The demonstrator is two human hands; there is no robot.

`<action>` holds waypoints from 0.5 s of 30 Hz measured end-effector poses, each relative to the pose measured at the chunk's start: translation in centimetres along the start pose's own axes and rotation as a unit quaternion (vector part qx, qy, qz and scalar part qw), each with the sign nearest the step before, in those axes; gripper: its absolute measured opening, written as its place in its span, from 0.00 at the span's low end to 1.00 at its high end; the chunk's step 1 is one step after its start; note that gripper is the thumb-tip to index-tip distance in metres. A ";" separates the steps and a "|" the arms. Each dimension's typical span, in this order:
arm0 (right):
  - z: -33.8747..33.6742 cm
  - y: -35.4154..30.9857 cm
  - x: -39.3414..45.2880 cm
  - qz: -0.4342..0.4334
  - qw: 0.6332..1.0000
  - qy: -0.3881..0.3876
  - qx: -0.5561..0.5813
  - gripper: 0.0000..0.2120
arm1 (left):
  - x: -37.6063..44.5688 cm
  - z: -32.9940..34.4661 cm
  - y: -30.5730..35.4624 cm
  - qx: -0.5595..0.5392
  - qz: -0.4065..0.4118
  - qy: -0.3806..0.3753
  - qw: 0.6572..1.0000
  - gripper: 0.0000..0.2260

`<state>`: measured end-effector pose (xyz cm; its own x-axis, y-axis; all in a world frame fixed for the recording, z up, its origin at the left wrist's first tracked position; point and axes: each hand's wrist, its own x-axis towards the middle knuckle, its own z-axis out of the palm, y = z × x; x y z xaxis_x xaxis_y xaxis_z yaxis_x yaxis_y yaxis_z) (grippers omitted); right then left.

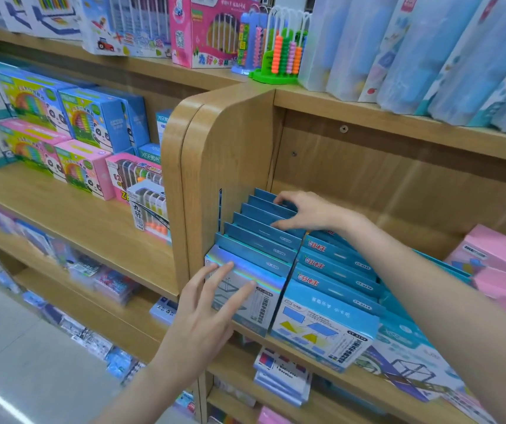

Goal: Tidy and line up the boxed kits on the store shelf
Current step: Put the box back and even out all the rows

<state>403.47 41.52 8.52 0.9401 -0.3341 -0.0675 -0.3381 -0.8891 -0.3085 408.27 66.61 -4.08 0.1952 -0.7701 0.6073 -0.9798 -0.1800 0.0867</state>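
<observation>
The light wooden store shelf (276, 341) with its rounded side panel (224, 166) framed everything, and on its board two rows of flat blue cardboard kit boxes stood on edge, one behind another. The left row (260, 237) ran back along the side panel; the right row (334, 270) sat touching it, its front box (319, 328) overhanging the shelf lip and skewed toward the aisle. Pale pink boxes (496, 264) lay further right.

The left hand (211, 310) lay with straight, spread fingers flat against the face of the silver-blue holographic front box (245, 289) of the left row, pressing rather than gripping. The right hand (303, 209) reached over both rows to the rear of the left one, its fingers curled over the top edges of the back boxes, thumb toward the front; it seemed to be pinching them together.

The likeliest trouble, as I judged it, was the front boxes: both stood at the very lip, so a push from the rear hand without the flat palm holding firm could tip one off onto the lower shelves. The unheld right row could also slump sideways. The left row thus lay squeezed between the two hands, front and back.
</observation>
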 end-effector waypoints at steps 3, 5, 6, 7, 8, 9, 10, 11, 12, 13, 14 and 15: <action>0.0 -0.1 -0.4 -0.004 1.000 0.011 -0.012 0.25 | 0.1 -0.3 -0.2 0.006 0.001 0.023 1.000 0.30; -0.2 -0.1 -0.6 -0.003 1.000 0.023 0.005 0.25 | 0.2 -0.4 -0.5 0.004 0.000 0.032 0.999 0.27; -0.2 -0.1 -0.7 -0.003 1.000 0.026 0.013 0.26 | 0.2 -0.5 -0.7 0.004 -0.002 0.033 0.999 0.27; -0.2 0.0 -0.8 -0.003 0.999 0.027 0.020 0.25 | 0.3 -0.5 -0.8 0.003 -0.004 0.033 0.999 0.28; -0.3 0.1 -0.9 -0.001 0.999 0.028 0.031 0.24 | 0.3 -0.6 -0.9 0.004 -0.005 0.033 0.999 0.28; -0.4 0.2 -1.2 0.000 0.998 0.034 0.044 0.23 | 0.3 -0.6 -0.9 0.004 -0.004 0.032 0.999 0.28; -0.7 0.3 -1.5 0.003 0.997 0.044 0.056 0.22 | 0.4 -0.6 -1.0 0.004 -0.002 0.033 0.999 0.28; -1.2 0.4 -2.0 0.003 0.996 0.058 0.064 0.21 | 0.5 -0.6 -1.0 0.004 0.001 0.035 0.999 0.27; -1.6 0.6 -2.5 0.006 0.995 0.070 0.067 0.20 | 0.5 -0.6 -1.0 0.004 0.004 0.037 0.999 0.25; -2.1 0.8 -3.2 0.008 0.994 0.080 0.069 0.20 | 0.6 -0.6 -1.1 0.003 0.008 0.038 0.999 0.23; -2.5 1.3 -3.9 0.014 0.994 0.084 0.073 0.19 | 0.8 -0.7 -1.0 -0.001 0.013 0.037 0.999 0.23; -2.9 1.8 -4.7 0.021 0.993 0.084 0.081 0.18 | 1.0 -0.7 -0.9 -0.007 0.019 0.037 0.999 0.23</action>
<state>398.35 40.57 11.03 0.8999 -0.4302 0.0711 -0.3537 -0.8157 -0.4577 409.29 66.42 -2.95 0.1552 -0.7288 0.6669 -0.9870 -0.1433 0.0730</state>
